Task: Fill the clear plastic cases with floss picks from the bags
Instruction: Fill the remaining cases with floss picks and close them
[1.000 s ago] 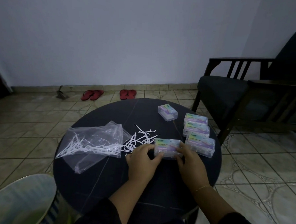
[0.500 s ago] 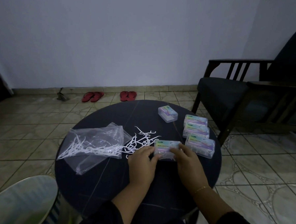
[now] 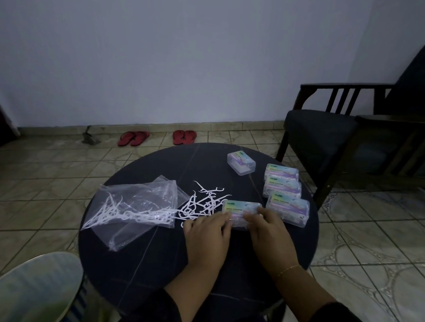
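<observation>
A clear plastic case [image 3: 241, 209] with a pastel label lies on the dark round table [image 3: 139, 267]. My left hand [image 3: 207, 237] grips its left end and my right hand [image 3: 269, 234] grips its right end, fingers curled over the near edge. Loose white floss picks [image 3: 204, 202] are scattered just left of the case. A clear bag [image 3: 135, 206] holding more white picks lies further left, over a second, flat bag [image 3: 128, 235]. Three closed cases [image 3: 282, 186] sit in a row at the right, and one more case [image 3: 241, 162] stands apart behind them.
A dark armchair [image 3: 355, 143] stands close to the table's right side. Two pairs of red sandals [image 3: 158, 138] lie on the tiled floor by the wall. A pale striped object [image 3: 27, 291] fills the lower left corner.
Both hands stay on the case; their fingers have shifted slightly over its near edge. The view has shifted a little.
</observation>
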The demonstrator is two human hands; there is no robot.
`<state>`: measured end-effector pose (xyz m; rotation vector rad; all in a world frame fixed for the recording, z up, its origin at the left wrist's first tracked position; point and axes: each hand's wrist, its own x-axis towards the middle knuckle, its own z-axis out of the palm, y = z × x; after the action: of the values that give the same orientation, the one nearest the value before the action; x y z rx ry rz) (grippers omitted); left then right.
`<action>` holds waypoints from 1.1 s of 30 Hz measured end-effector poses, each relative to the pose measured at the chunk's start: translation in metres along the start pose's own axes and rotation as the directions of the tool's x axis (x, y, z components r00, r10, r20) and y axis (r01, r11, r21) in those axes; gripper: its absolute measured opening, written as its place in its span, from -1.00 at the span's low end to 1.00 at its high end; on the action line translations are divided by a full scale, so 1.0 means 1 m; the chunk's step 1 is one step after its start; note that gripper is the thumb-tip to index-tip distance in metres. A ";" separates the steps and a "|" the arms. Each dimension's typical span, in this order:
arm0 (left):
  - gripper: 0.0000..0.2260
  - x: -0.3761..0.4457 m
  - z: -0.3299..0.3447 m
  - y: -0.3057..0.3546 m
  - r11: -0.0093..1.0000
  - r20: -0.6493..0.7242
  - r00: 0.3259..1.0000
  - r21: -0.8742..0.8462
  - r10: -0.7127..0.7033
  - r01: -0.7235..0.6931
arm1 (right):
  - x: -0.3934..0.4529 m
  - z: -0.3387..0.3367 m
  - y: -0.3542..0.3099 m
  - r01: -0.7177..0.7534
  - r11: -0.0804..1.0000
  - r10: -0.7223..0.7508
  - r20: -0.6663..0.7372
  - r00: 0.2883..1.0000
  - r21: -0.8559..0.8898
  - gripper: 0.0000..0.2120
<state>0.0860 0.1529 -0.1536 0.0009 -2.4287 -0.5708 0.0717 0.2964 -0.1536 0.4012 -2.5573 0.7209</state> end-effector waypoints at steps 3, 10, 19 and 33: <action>-0.78 0.000 0.001 -0.001 1.000 0.029 1.000 0.015 -0.001 0.001 | -0.001 0.000 -0.001 -0.001 1.000 0.001 -0.007 1.000 -0.009 -0.73; -0.72 0.002 0.008 -0.004 0.992 0.060 0.996 -0.110 0.067 -0.060 | -0.006 -0.005 0.000 0.010 1.000 -0.010 -0.003 1.000 -0.015 -0.71; -0.65 0.003 0.006 -0.005 0.992 0.212 0.974 -0.108 0.084 -0.062 | -0.006 -0.003 0.000 -0.025 0.998 0.025 0.001 1.000 0.058 -0.77; -0.69 0.008 0.006 -0.006 0.980 0.256 0.946 -0.037 0.198 -0.195 | -0.005 -0.007 0.001 0.003 0.998 -0.009 0.082 0.997 0.065 -0.81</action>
<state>0.0755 0.1491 -0.1557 -0.3383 -2.6370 -0.5204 0.0779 0.3017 -0.1511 0.4687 -2.6135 0.8025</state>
